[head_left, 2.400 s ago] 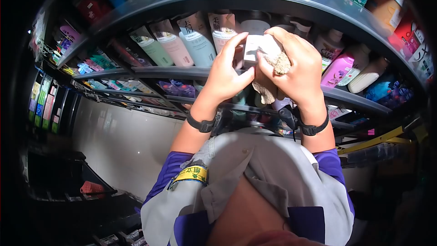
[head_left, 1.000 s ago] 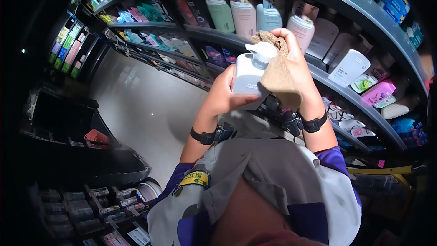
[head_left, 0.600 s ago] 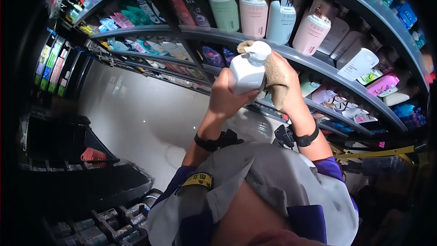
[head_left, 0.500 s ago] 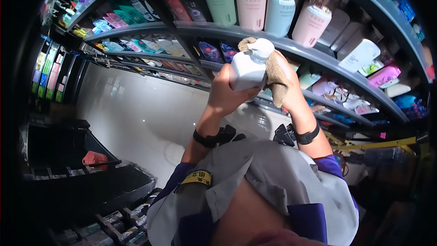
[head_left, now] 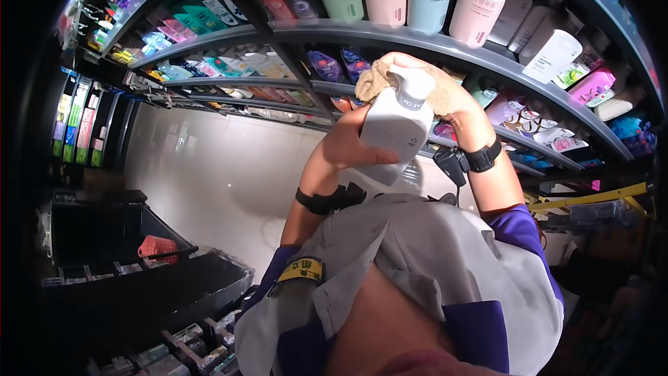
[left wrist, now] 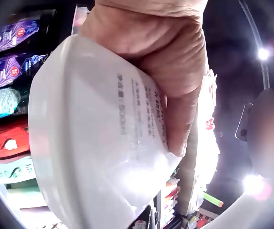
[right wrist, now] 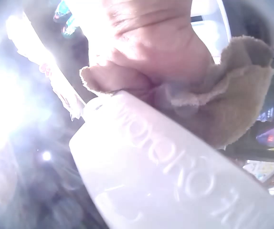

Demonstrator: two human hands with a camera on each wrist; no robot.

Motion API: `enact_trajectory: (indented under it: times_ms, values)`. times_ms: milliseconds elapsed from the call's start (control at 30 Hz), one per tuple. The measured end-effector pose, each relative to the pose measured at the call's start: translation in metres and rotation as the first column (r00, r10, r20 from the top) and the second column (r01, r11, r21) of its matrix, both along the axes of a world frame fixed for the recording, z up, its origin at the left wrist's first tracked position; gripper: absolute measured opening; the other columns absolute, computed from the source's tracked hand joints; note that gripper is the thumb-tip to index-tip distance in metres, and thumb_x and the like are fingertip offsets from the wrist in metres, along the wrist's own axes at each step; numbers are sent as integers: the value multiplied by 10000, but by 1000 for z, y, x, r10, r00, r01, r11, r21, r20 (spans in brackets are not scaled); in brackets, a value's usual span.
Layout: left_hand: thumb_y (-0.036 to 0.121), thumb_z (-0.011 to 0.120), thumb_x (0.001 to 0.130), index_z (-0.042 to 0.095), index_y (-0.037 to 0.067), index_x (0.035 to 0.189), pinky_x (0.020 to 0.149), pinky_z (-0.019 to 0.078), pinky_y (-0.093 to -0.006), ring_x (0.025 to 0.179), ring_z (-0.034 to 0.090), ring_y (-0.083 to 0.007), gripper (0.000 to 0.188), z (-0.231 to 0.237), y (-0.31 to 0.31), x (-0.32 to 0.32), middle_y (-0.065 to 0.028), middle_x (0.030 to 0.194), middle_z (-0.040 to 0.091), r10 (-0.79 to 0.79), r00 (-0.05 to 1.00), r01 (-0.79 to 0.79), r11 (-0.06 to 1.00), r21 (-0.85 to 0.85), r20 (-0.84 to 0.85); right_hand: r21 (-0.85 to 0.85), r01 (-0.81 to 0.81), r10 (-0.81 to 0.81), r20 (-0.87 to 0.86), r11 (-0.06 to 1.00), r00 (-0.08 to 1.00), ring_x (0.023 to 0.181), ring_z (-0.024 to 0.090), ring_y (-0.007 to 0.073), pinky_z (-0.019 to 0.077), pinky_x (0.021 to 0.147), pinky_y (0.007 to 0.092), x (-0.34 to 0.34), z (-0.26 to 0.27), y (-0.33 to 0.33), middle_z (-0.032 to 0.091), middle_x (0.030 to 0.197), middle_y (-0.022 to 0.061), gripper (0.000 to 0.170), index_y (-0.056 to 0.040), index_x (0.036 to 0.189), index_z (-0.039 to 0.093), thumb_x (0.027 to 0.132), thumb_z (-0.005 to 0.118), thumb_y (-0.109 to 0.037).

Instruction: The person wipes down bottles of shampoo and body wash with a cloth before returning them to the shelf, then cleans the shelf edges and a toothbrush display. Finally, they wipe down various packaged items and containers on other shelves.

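Observation:
In the head view, a white pump bottle (head_left: pixel 393 129) is held tilted in front of the shelves, its pump head pointing up and away. My left hand (head_left: pixel 342 145) grips its lower side, thumb across the near face. In the left wrist view, printed lettering shows on the bottle (left wrist: pixel 94 129) beside that thumb. My right hand (head_left: pixel 465 101) holds a beige cloth (head_left: pixel 373 83) around the far side of the bottle's neck, fingers curled behind the pump. The right wrist view shows the cloth (right wrist: pixel 227 105) bunched under the palm, against the bottle's lettered side.
A curved shelf (head_left: pixel 417 38) ahead carries pastel bottles, including a pink bottle (head_left: pixel 479 10) and a tilted white bottle (head_left: pixel 554 54). Lower shelves hold more packs. A black bin with a red basket (head_left: pixel 158 247) stands at left, and a yellow frame (head_left: pixel 591 198) at right.
The bottle came away from the shelf towards the body and turned in my left hand. The cloth shifted from beside the bottle to behind its neck. The shelf sits higher in view.

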State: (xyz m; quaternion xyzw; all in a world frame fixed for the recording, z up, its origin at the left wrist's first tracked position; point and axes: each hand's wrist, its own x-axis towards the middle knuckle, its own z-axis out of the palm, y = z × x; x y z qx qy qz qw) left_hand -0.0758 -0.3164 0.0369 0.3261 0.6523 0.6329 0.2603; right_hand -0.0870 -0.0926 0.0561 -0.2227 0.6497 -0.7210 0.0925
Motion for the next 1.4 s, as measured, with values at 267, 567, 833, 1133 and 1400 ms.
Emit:
enact_trajectory:
  times_ms: [267,567,833,1133,1400]
  values:
    - [195,950,598,580,-11,1293,953,486,-326,1092,615,-181,814,4,12,10,-83,1186,666,-120,993,114,980,160,24,206,-283,316,-150,937,937,1054,543,141,419,982,299,-15,17,3,621,1110,63,619,16,1110,610,945,540,-576]
    - [124,899,628,554,-19,1283,963,479,-331,1073,615,-166,754,16,29,4,-81,1201,649,81,968,-120,981,152,238,-432,61,-22,95,900,995,1182,554,168,470,977,297,37,7,14,558,1305,98,381,-4,1335,483,1007,560,-181]
    - [127,869,697,565,-15,1138,840,506,-278,956,612,-116,554,20,62,22,-68,1068,663,470,851,-465,882,79,-235,-333,362,-413,-96,871,905,1293,451,168,338,1098,314,54,8,0,518,1365,106,497,14,1424,412,1059,454,-322]
    - [171,888,677,578,-25,1046,791,543,-351,913,698,-229,521,30,61,27,-172,996,705,592,723,-595,796,115,-357,-192,729,-731,-399,657,554,1069,635,227,491,919,326,52,3,-13,671,1153,158,328,43,1172,641,997,595,-231]
    - [231,850,714,580,-8,1021,772,539,-410,888,680,-361,474,16,45,6,-200,941,679,668,558,-717,687,119,-491,-79,750,-424,-862,657,280,900,611,296,490,818,372,58,20,-26,652,985,129,149,-1,959,681,830,728,-59]
